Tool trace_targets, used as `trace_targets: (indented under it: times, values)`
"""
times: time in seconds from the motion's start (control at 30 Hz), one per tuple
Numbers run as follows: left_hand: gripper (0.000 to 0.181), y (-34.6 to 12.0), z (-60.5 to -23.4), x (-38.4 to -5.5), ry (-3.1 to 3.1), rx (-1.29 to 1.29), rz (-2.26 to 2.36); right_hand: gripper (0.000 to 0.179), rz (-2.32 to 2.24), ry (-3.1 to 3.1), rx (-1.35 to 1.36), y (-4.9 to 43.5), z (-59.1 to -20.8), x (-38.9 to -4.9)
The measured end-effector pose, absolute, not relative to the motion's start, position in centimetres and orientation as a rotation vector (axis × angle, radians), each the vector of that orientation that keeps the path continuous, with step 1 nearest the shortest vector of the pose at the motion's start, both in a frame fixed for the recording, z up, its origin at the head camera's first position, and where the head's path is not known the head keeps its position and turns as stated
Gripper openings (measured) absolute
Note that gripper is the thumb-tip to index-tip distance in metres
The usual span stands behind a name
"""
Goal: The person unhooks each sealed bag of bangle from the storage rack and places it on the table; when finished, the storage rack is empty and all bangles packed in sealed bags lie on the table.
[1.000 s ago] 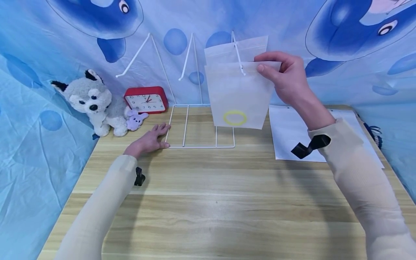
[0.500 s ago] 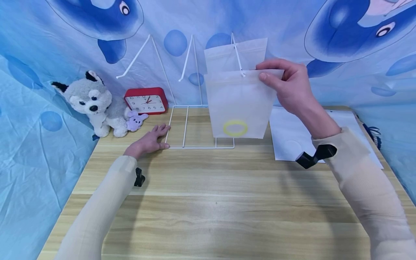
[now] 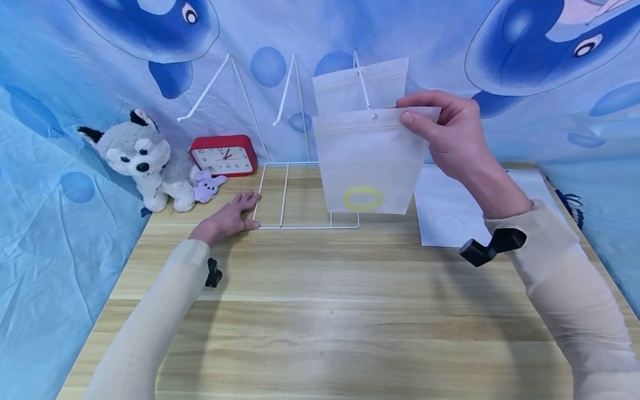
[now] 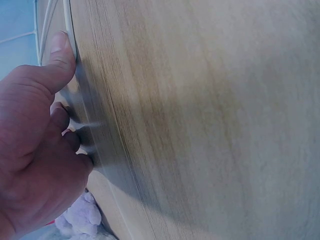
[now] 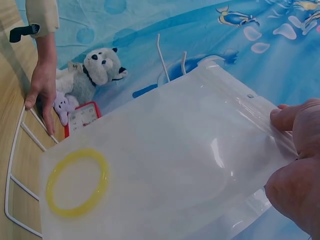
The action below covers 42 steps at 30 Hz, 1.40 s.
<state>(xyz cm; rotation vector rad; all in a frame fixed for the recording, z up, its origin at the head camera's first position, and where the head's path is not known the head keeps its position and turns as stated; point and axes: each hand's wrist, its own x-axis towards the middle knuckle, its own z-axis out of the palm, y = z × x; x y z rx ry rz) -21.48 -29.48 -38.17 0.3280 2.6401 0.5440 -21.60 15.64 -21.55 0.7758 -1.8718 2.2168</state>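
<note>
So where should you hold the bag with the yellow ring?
Pinch the front zip bag by its top right corner, coming from the right, as the right hand does. That probably works best: the top edge is thin and flat, the middle hole is left free, and the yellow ring sits at the bottom.

I was at a wood-grain table [image 3: 330, 344] in what looked like a small indoor corner, though whether it belonged to a home or a studio I couldn't tell. Creased pale-blue cloth [image 3: 435, 50] hung behind the table and along its sides, printed with big cartoon sea creatures [image 3: 525, 50] and round spots, which gave it a child's-room air. A plush husky [image 3: 172, 180], a purple toy bunny [image 3: 206, 188] and a red clock [image 3: 223, 155] sat at the far left, near a white wire rack [image 3: 305, 227]. Black devices [image 3: 507, 240] at my cuffs suggested a recording setup.
</note>
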Motion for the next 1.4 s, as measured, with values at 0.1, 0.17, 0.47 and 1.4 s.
trace_targets:
  times: [0.1,0.17,0.47,1.4]
  values:
    - [0.081,-29.5,-38.1,-21.5,2.639,0.328,0.539,0.019,2.211,-1.851,0.789,15.7,-21.5,-21.4]
    - [0.081,-29.4,-38.1,-21.5,2.637,0.325,0.54,0.018,2.212,-1.839,0.792,15.8,-21.5,-21.1]
    - [0.081,-29.5,-38.3,-21.4,2.631,0.323,0.548,0.018,2.267,-1.822,0.744,16.8,-22.2,-19.5]
    - [0.08,-29.4,-38.2,-21.5,2.635,0.328,0.559,0.02,2.284,-2.05,0.532,20.7,-26.8,-13.0]
